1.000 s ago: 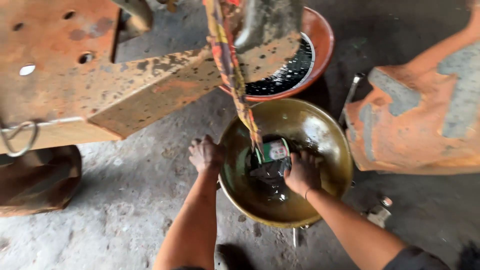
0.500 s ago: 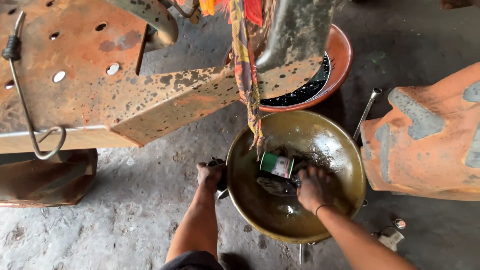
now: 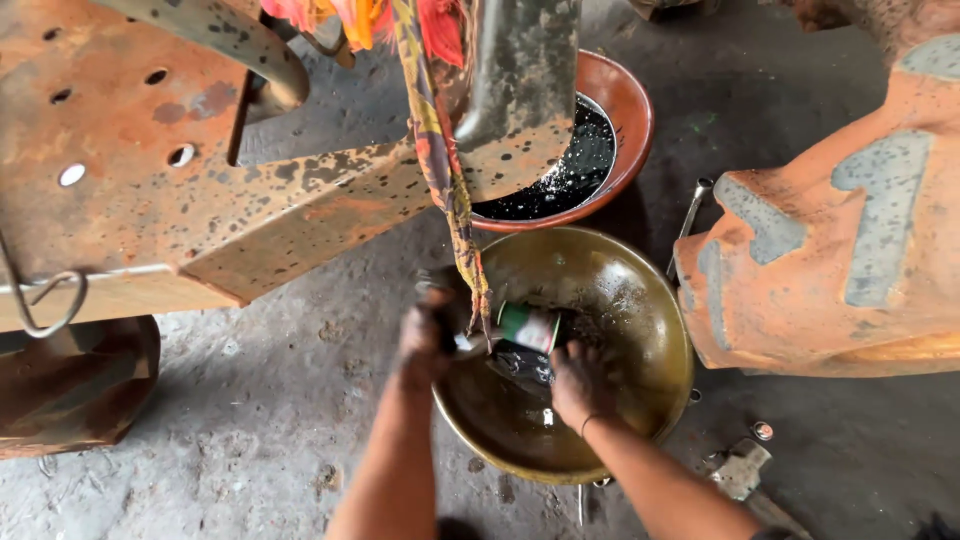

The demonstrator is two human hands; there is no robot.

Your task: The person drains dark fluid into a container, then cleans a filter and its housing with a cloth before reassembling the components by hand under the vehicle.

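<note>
Left hand (image 3: 425,335) and right hand (image 3: 578,385) gripping can (image 3: 527,327), brass bowl (image 3: 640,300)

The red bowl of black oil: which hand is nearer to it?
Right, narrowly. The right hand is inside the brass pan, below the red bowl. The left hand is at the pan's left rim, farther to the side.

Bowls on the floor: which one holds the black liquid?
The reddish-orange bowl farther from the person, partly under the rusty metal; the brass-coloured bowl by the hands does not.
</note>
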